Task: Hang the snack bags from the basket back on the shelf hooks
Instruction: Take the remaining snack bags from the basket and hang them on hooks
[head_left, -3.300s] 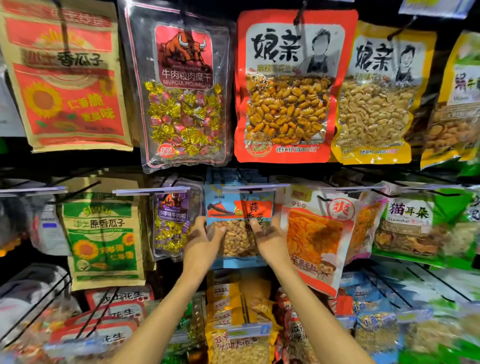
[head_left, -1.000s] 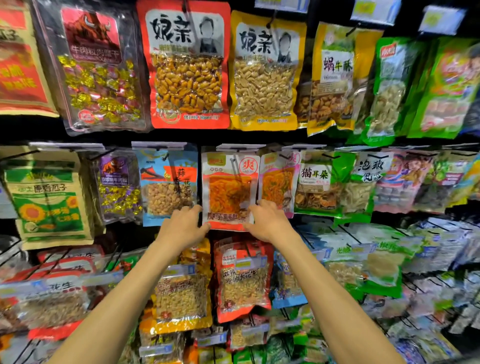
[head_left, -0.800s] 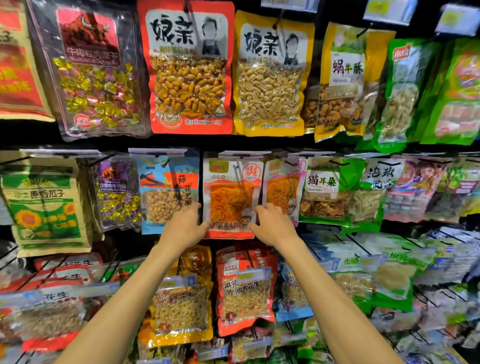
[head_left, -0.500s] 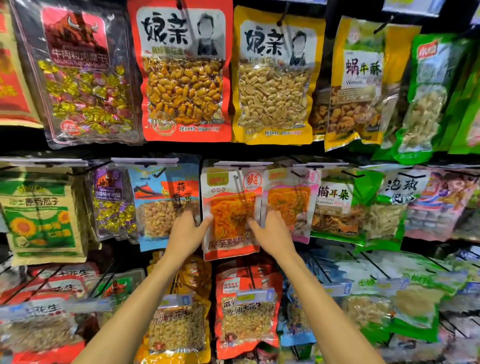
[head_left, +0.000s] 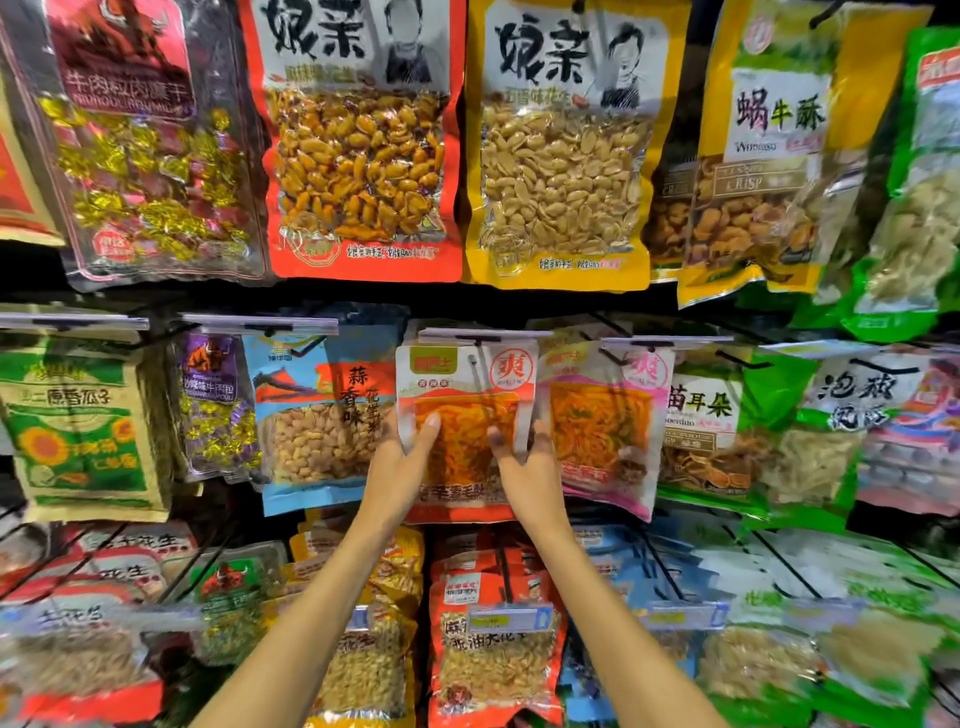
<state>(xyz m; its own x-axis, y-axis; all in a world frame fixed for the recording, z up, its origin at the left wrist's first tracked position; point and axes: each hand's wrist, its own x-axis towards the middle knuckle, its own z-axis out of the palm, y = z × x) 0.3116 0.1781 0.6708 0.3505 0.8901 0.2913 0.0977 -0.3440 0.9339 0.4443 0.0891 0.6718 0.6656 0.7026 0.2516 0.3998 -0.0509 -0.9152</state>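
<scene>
A red-and-white snack bag with orange shreds hangs in the middle row under a clear price strip. My left hand grips its left edge, thumb on the front. My right hand grips its right edge the same way. The bag's hang hole sits at the hook just below the strip. The basket is out of sight.
A blue peanut bag hangs just left, a pink bag of the same shreds just right. Large peanut bags fill the row above. More bags on hooks crowd the row below my forearms.
Since three seconds ago my hands left the blue peanut bag and moved right to the red-and-white bag. Over the last second they slid up its sides and the view came closer.
</scene>
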